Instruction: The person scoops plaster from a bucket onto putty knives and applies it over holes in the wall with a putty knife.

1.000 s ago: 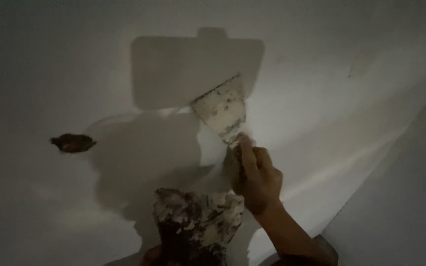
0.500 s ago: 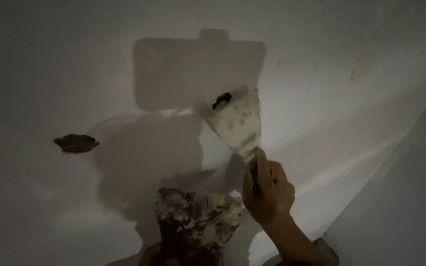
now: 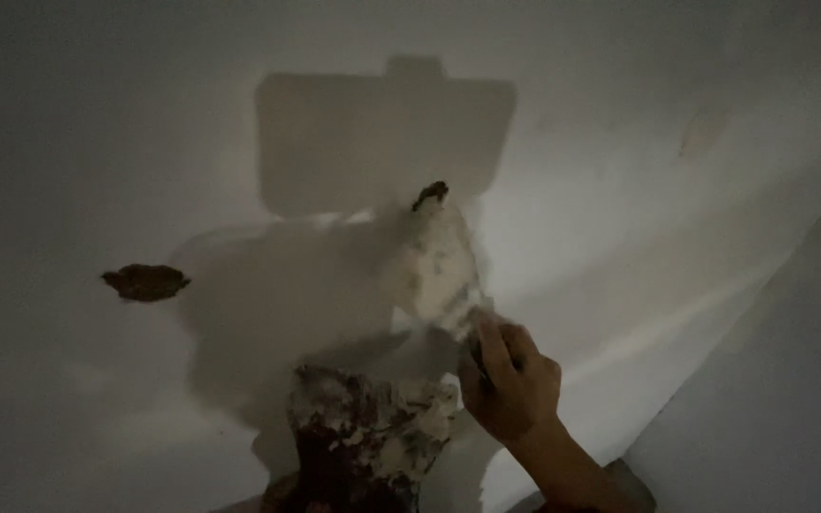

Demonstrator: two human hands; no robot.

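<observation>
R hand [image 3: 510, 385]: grip closed round handle of putty knife [image 3: 439, 271]; blade runs up-left from grip, flat on white wall [image 3: 667, 123], tip at small dark hole [image 3: 430, 194]. Plaster-caked hawk board [image 3: 368, 432] just left of R hand, near; L hand hidden under it, grip can't tell. Bigger dark hole [image 3: 144, 282] far left, well apart. Nothing between blade and hole.

1 hand [image 3: 510, 385] in view, 1 putty knife [image 3: 439, 275] with a filler-smeared blade, 1 filler-caked board [image 3: 363, 437] at the bottom edge, 2 dark holes in the white surface, 1 larger hole [image 3: 144, 282] at left, 1 small hole [image 3: 430, 194] at the blade tip
</observation>
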